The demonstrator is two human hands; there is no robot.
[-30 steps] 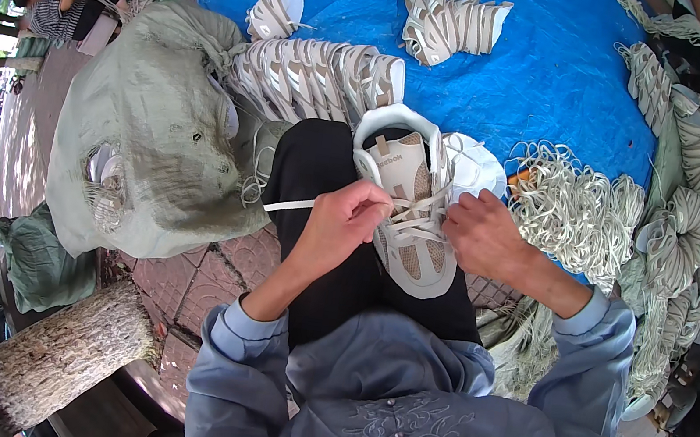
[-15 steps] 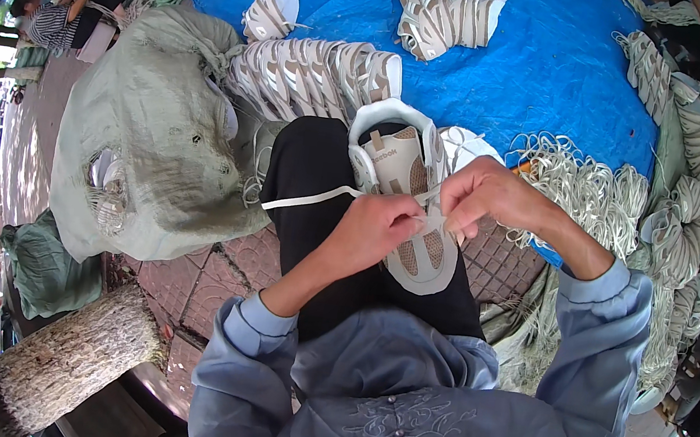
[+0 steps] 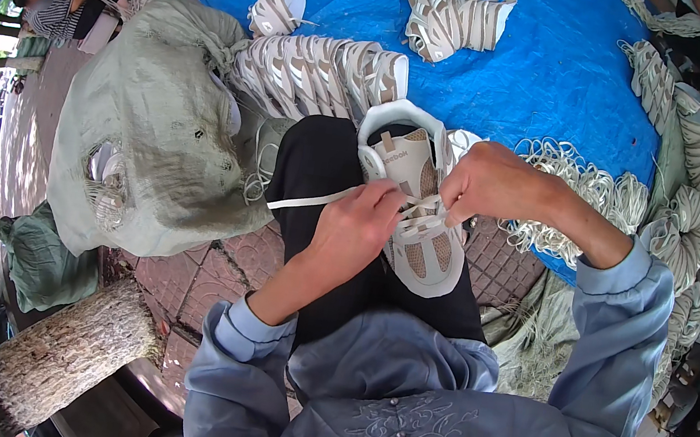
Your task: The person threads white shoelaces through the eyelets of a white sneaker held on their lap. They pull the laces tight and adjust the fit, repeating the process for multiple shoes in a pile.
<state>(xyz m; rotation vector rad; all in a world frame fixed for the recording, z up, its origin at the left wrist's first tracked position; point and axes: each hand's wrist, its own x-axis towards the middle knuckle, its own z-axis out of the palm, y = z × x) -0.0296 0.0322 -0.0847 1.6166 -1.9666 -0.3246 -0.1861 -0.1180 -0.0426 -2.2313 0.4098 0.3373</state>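
A white and beige shoe upper (image 3: 429, 273) lies over my lap, its toe toward me and its collar away from me. A flat white shoelace (image 3: 303, 202) crosses its lower eyelets, and one length trails left over my black trouser leg (image 3: 305, 155). My left hand (image 3: 355, 224) is closed at the left eyelet edge, pinching the lace. At the right edge, my right hand (image 3: 500, 185) is closed with bent fingertips on the lace close to the eyelets. The exact grip of the fingertips is partly hidden.
Stacked shoe uppers (image 3: 316, 73) lie on a blue tarp (image 3: 548, 59), with another bundle (image 3: 455, 22) farther back. Loose white laces (image 3: 584, 187) heap at right. A large pale sack (image 3: 158, 131) stands left, near a stone block (image 3: 76, 350). Another person (image 3: 64, 8) sits far left.
Both hands have moved up the upper toward the tongue. The lace now lies across the lower eyelets where the fingers were. My right forearm has shifted slightly right.
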